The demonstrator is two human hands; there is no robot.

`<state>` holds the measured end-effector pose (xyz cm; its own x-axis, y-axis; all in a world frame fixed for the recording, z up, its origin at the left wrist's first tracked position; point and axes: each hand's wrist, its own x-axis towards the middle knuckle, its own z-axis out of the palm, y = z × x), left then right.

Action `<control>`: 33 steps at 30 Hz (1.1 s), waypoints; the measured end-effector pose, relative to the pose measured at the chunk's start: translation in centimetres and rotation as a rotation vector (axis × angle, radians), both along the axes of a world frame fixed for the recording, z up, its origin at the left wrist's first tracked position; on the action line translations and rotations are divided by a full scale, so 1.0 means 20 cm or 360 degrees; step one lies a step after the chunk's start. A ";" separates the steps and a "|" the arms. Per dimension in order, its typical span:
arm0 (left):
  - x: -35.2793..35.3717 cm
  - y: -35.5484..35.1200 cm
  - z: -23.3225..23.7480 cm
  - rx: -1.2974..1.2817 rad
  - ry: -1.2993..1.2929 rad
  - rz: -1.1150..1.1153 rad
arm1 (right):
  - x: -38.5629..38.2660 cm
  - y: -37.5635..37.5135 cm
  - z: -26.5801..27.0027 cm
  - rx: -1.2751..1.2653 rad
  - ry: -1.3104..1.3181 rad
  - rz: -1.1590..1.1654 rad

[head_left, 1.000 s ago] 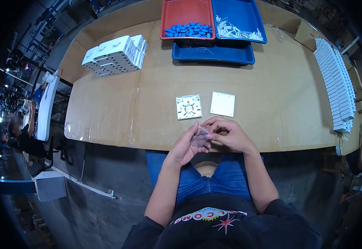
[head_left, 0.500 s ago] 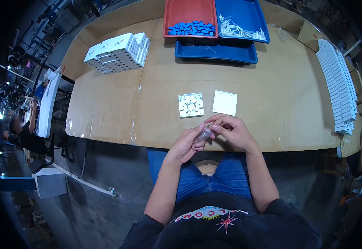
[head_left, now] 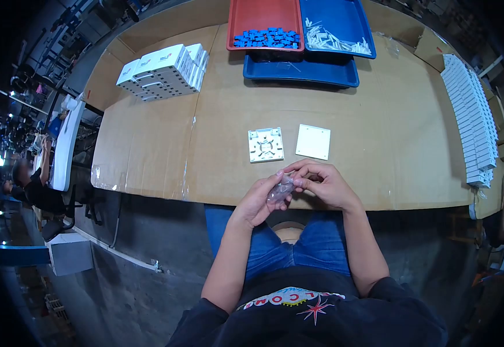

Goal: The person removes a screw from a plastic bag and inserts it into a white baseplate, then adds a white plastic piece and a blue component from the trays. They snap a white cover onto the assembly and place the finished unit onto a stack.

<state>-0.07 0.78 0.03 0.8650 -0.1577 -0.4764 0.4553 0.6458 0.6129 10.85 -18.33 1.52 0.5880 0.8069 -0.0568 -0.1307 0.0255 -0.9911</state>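
A small clear plastic bag (head_left: 281,190) is held between my two hands at the table's near edge; its contents are too small to make out. My left hand (head_left: 259,199) is closed around the bag's lower part. The fingertips of my right hand (head_left: 323,184) pinch its upper end. Just beyond my hands lies an open white square box base (head_left: 266,145) with moulded clips and a cross-shaped middle. Beside it on the right, apart from it, is a flat white square cover (head_left: 313,141).
Blue parts fill the front of a red tray (head_left: 266,17); white sticks lie in a blue tray (head_left: 336,23). Both rest over another blue tray (head_left: 301,74). Stacked white boxes (head_left: 162,72) stand back left, and a long row of white pieces (head_left: 469,118) lines the right edge. Another person (head_left: 38,185) sits far left.
The plastic bag shows more between my hands, as the left fingers have opened a little around it. Both hands stay in nearly the same place.
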 end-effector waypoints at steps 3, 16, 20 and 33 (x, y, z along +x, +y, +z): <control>0.00 0.01 -0.02 -0.0085 -0.0037 -0.0026 | 0.00 0.00 -0.01 -0.0027 -0.0052 0.0010; -0.01 -0.01 -0.07 -0.0141 -0.0148 -0.0169 | -0.01 -0.01 0.05 -0.0260 -0.0551 0.0262; 0.00 -0.05 -0.04 -0.0102 -0.0233 -0.0189 | -0.04 0.00 0.12 -0.0389 -0.0878 0.0353; 0.17 -0.01 -0.20 -0.0737 -0.0383 -0.0240 | 0.34 -0.08 0.42 -0.0417 -0.1025 0.0065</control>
<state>3.27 0.60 -3.95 0.8926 -0.4350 -0.1189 0.4458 0.8113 0.3782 17.71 -19.89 9.84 0.5394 0.8364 0.0975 0.4898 -0.2174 -0.8443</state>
